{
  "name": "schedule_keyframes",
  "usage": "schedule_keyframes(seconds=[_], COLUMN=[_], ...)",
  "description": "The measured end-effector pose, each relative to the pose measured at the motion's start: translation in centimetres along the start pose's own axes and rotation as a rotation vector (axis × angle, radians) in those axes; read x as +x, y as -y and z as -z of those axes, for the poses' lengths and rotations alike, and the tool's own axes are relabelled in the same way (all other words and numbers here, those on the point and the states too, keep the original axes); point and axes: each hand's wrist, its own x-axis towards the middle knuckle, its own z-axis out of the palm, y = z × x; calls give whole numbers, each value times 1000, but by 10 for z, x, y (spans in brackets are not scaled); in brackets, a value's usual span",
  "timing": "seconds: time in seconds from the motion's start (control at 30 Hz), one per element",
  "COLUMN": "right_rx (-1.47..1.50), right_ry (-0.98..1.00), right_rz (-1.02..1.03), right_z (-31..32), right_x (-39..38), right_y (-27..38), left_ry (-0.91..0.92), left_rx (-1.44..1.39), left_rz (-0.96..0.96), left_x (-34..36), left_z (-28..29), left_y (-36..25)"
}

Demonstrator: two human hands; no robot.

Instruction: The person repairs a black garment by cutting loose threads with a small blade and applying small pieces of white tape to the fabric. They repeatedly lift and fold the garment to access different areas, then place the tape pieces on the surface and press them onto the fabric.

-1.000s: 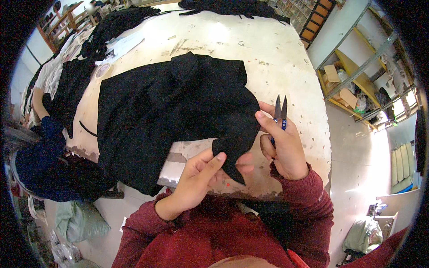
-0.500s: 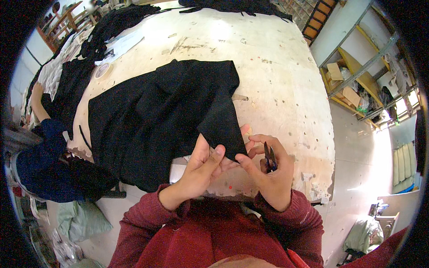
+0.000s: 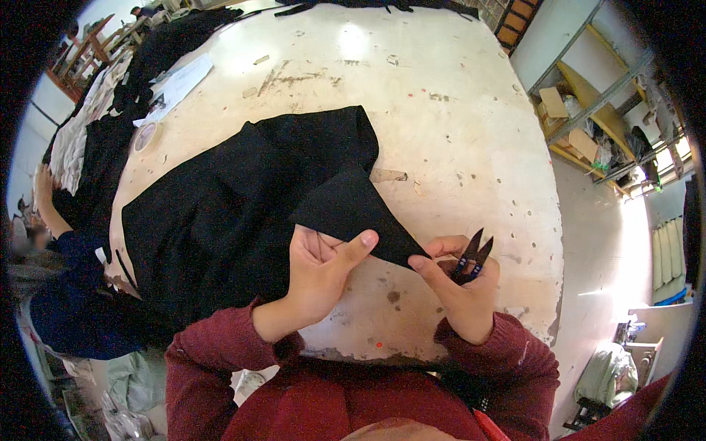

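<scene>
A black piece of cloth (image 3: 243,184) lies loosely folded over the table in front of me. My left hand (image 3: 320,268) has its near edge, with the thumb up and the fingers running under the fabric, where their tips are hidden. Between thumb and finger, my right hand (image 3: 463,287) pinches the cloth's pointed right corner. Dark thread snips (image 3: 472,257) rest in the same hand, blades apart and pointing away from me. The edge between my two hands is drawn fairly straight.
The pale, worn table (image 3: 471,176) carries a tape roll (image 3: 147,137) and a white paper sheet (image 3: 180,88) at left. Dark garments (image 3: 169,44) are heaped beyond. On the left, a co-worker's hand (image 3: 45,187) touches pale cloth. Shelves (image 3: 588,110) stand at right.
My hands have moved apart, the left one leftward and the right one rightward, stretching the cloth's edge between them. The snips' blades have tilted to the right and show more.
</scene>
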Motion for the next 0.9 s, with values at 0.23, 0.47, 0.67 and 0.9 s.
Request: schedule_keyframes(seconds=[0.23, 0.47, 0.67, 0.9], right_rx=[181, 163, 171, 21], right_ry=[87, 108, 139, 144], right_rz=[-64, -58, -80, -35], right_z=[6, 5, 5, 9], right_x=[1, 2, 1, -1], right_y=[0, -5, -6, -3], left_ry=[106, 166, 233, 213], left_rx=[36, 28, -63, 0], left_rz=[28, -43, -78, -51], left_x=[-1, -5, -5, -5], left_z=[8, 9, 9, 9], left_y=[3, 2, 1, 0])
